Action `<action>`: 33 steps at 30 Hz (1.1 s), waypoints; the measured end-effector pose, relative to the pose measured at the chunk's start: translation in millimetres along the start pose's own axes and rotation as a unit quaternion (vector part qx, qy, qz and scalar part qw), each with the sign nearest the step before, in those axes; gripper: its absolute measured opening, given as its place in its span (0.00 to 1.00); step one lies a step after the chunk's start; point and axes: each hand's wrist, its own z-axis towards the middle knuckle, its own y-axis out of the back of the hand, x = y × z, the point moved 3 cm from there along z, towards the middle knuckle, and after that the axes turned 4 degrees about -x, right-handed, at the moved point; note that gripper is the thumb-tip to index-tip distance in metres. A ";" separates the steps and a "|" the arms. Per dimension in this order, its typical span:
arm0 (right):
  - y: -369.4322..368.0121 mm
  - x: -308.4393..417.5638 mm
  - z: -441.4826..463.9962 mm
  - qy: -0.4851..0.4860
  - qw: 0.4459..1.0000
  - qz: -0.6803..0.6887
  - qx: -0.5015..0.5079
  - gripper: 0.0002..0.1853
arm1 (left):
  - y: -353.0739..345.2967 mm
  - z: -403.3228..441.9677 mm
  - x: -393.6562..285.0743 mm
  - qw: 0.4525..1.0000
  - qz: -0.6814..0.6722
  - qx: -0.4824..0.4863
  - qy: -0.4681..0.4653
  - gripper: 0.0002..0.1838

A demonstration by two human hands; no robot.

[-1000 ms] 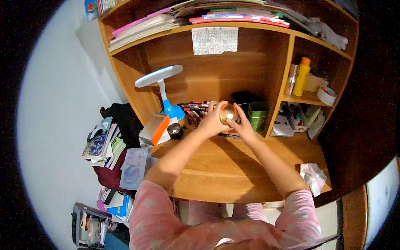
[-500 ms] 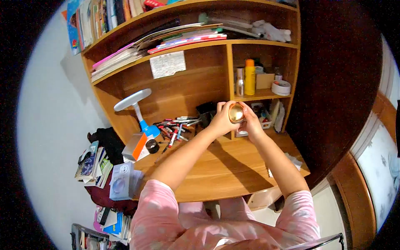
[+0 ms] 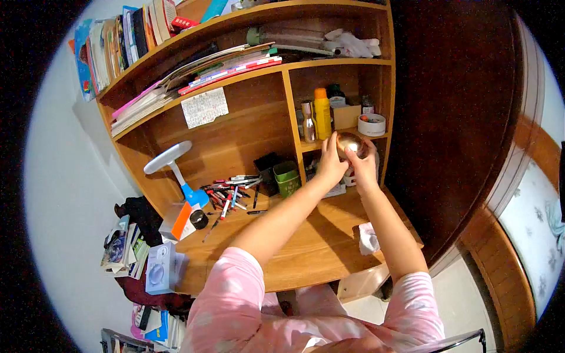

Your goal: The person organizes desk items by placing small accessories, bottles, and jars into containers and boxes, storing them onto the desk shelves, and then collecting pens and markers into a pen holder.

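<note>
A shiny gold round container (image 3: 351, 142) is between my two hands, above the desk and in front of the right-hand shelf compartments. My left hand (image 3: 332, 163) grips its left side with the fingers curled. On the other side, my right hand (image 3: 363, 166) wraps round its right and near side, thumb on the surface. The gold thing's underside is hidden by my hands. Just beyond it on the shelf stand a silver spray bottle (image 3: 308, 122), a yellow can (image 3: 322, 114) and a white round tub (image 3: 371, 125).
Loose pens (image 3: 228, 194) lie on the desk (image 3: 282, 247) near a green pen cup (image 3: 287, 179), a black jar (image 3: 199, 219) and a blue-and-white lamp (image 3: 187, 187). A white cloth (image 3: 369, 239) lies under my right forearm. Books (image 3: 112, 47) fill the upper shelves. A dark panel (image 3: 459, 117) rises at right.
Both hands have carried the gold round container to the right, closer to the right-hand shelf. The view has turned slightly, and the green pen cup now shows.
</note>
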 end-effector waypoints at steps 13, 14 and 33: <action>-11.3 -52.6 54.3 0.063 0.991 -0.040 -0.107 0.39 | -19.7 1.2 13.9 0.999 0.006 0.036 0.011 0.40; -11.2 -53.8 55.9 0.080 0.987 -0.080 -0.110 0.38 | -20.8 1.2 16.1 1.000 0.007 0.027 -0.010 0.40; -7.5 -41.1 26.0 0.272 0.834 -0.479 0.035 0.28 | -30.5 9.2 25.0 0.970 0.211 0.000 -0.122 0.30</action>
